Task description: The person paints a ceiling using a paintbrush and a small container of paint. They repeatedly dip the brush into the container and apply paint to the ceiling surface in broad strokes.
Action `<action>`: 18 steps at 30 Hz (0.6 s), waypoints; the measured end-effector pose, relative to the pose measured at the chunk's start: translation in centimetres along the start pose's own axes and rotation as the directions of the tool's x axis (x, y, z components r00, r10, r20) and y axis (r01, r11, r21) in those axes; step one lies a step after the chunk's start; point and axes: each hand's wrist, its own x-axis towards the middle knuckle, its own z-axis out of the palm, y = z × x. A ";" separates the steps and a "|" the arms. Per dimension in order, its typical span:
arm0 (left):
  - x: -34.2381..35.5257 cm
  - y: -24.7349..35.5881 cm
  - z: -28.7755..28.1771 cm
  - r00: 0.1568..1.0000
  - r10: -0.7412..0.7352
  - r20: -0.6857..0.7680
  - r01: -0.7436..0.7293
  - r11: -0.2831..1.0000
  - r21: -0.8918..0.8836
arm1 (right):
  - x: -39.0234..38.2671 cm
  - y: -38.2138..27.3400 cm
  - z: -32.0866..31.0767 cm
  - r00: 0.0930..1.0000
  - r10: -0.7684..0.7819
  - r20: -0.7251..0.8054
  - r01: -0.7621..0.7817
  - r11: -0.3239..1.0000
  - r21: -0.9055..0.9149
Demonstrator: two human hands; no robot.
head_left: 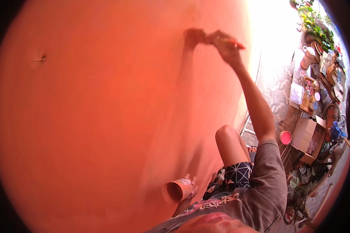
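Observation:
An orange wall (105, 97) fills most of the view. My right hand (226, 49) is raised against its upper part, with the arm stretched out. The fingers are closed around a paintbrush, whose orange handle (237, 43) sticks out behind the hand. Its dark bristle end (194, 37) is at the wall and casts a shadow downward. Low in the view, my left hand (192, 188) is wrapped around an orange paint container (177, 191), held tilted with its round mouth toward the wall. The inside looks dark orange, and its contents cannot be made out.
A small peg (39, 59) juts from the wall at left. Part of a ladder (249, 131) shows beside my bent leg. On the tiled floor at right are a pink-topped tub (285, 137), an open cardboard box (305, 134), a tray with jars (309, 95), a lidded bucket (307, 57) and plants (315, 21).

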 end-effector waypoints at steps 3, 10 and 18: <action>-0.3 -0.3 -0.2 1.000 0.010 -0.024 -0.010 1.000 0.001 | 4.8 1.6 -1.8 0.984 -0.032 -0.177 -0.001 0.984 -0.179; -0.1 0.6 -0.6 0.999 -0.004 -0.039 0.005 0.999 0.032 | 5.8 5.5 0.7 0.884 -0.296 -0.361 0.234 0.950 -0.207; 0.5 0.7 -2.1 0.997 0.043 -0.058 -0.044 0.999 -0.020 | -9.6 -12.4 3.1 0.924 -0.171 0.343 0.103 0.973 0.208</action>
